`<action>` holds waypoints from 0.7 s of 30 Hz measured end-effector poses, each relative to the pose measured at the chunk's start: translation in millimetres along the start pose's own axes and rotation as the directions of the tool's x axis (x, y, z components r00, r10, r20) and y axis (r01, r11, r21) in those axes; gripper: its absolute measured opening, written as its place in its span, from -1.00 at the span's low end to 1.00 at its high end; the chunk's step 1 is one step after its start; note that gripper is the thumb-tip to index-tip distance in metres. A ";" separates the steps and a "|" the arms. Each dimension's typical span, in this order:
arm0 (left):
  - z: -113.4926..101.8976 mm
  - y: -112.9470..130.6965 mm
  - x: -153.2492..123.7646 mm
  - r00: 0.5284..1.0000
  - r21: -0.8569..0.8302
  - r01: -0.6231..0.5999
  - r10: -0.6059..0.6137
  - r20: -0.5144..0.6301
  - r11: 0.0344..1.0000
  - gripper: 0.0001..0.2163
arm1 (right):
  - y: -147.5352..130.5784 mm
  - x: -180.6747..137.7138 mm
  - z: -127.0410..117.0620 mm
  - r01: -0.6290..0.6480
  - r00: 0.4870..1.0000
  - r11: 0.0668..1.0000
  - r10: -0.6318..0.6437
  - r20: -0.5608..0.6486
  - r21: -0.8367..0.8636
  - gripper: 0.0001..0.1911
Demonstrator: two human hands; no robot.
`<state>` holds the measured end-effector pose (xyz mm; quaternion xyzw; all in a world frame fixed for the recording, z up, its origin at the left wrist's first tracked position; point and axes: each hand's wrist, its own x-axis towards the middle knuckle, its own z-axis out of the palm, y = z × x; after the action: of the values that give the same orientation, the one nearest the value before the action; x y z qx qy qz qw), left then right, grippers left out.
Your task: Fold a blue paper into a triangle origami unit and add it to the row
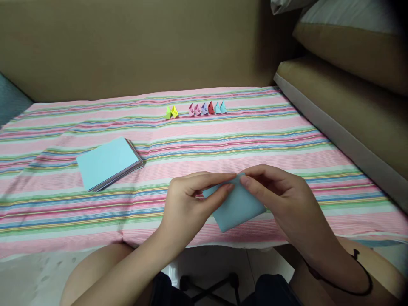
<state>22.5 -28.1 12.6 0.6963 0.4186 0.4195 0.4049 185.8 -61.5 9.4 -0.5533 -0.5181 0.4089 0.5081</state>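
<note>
We see the light-blue, four-cornered piece of thin paper (pixel 240 208) in front of the person, held in the air above the near edge of the pink striped fabric cloth (pixel 143 208), with 12 o'clock being straight ahead. The bare left hand (pixel 188 193) is closed on its upper left edge, the thumb and the index finger pinching it from about 9 o'clock. The bare right hand (pixel 290 195) grips the top corner from 3 o'clock, with its thumb on the side facing us; the fingers behind are partly hidden. One sharp corner of the blue piece points to about 7 o'clock, and another points to 3 o'clock, a little lower. Its sides look nearly equal, so we cannot tell the long axis surely. Near 10 o'clock from it lies the rectangular stack of paper sheets with a light-blue top (pixel 108 163), whose long axis runs from 8 to 2 o'clock. Toward 11 o'clock, farther away, we find the two small yellow and lime folded papers (pixel 174 111), and just right of them the row of six pink, purple, red and light-blue folded papers (pixel 211 108), their tips pointing roughly to 12.
</note>
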 end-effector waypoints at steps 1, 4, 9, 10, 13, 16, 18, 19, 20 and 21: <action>0.3 -0.5 -0.1 1.000 -0.002 0.005 -0.005 0.006 1.000 -0.84 | 0.1 0.2 0.0 0.001 1.000 1.000 -0.001 0.004 -0.007 -0.86; 1.2 -1.8 -0.2 0.999 -0.021 0.038 -0.038 0.012 0.999 -0.83 | 1.7 0.4 0.3 -0.002 1.000 1.000 0.002 -0.015 -0.003 -0.86; 1.4 -0.9 -0.3 0.995 -0.015 0.067 -0.068 -0.069 0.998 -0.84 | 8.0 1.2 -0.3 0.029 0.993 0.998 -0.022 -0.112 0.063 -0.90; 1.4 -0.3 -0.4 0.994 -0.024 0.068 -0.070 -0.083 0.997 -0.85 | 9.2 1.3 -0.4 0.037 0.991 0.997 -0.027 -0.133 0.073 -0.91; 1.3 1.2 -0.9 0.990 -0.087 0.075 -0.084 -0.112 0.993 -0.86 | 11.7 1.3 -0.3 0.053 0.982 0.994 -0.035 -0.186 0.094 -0.93; 1.4 2.1 -2.0 0.987 -0.149 0.072 -0.091 -0.129 0.986 -0.87 | 12.3 0.5 0.2 0.062 0.975 0.992 -0.036 -0.220 0.110 -0.95; 1.6 2.3 -2.9 0.986 -0.160 0.063 -0.086 -0.143 0.985 -0.87 | 12.3 -0.1 0.6 0.069 0.971 0.991 -0.041 -0.237 0.114 -0.96; 1.7 2.3 -3.3 0.985 -0.158 0.057 -0.081 -0.150 0.986 -0.87 | 12.3 -0.2 0.7 0.071 0.970 0.991 -0.042 -0.240 0.114 -0.96; 1.8 2.2 -3.7 0.985 -0.155 0.051 -0.076 -0.155 0.987 -0.87 | 12.5 -0.2 0.9 0.073 0.969 0.991 -0.044 -0.243 0.112 -0.96; 1.9 1.9 -3.9 0.985 -0.153 0.043 -0.068 -0.161 0.987 -0.87 | 12.7 0.0 1.1 0.075 0.968 0.991 -0.045 -0.248 0.111 -0.95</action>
<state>23.6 -32.7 12.8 0.6147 0.4376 0.4947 0.4311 186.6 -60.7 -3.2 -0.5523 -0.4424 0.3522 0.6126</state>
